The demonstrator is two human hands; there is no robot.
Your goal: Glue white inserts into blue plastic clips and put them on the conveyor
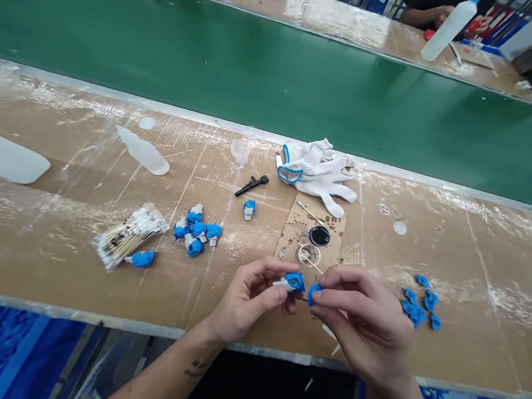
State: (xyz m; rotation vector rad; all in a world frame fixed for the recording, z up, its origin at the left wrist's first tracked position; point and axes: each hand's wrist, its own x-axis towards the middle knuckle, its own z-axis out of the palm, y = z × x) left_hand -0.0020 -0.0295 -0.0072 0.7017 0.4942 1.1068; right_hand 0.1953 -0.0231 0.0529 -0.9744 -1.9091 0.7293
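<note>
Between thumb and fingers, my left hand [252, 297] pinches a small blue and grey plastic part [293, 282]. My right hand [367, 320] grips a small blue plastic piece [314, 294], held close beside that part with a narrow gap between them. Just beyond my hands, a small cup of black liquid [319, 236] and a clear cup [308, 255] with a cotton swab in it rest on a stained cardboard piece [286, 234]. Loose blue pieces [420, 303] lie to the right. Several blue and grey parts [196, 230] are grouped on the left.
A bag of cotton swabs [130, 235] lies left, with a blue part [142, 258] beside it. White gloves [320, 170] and a black toy-like piece [252, 186] lie farther back. Past the table edge runs a green belt [214, 65]; across it are a bottle [451, 28] and another person's hands.
</note>
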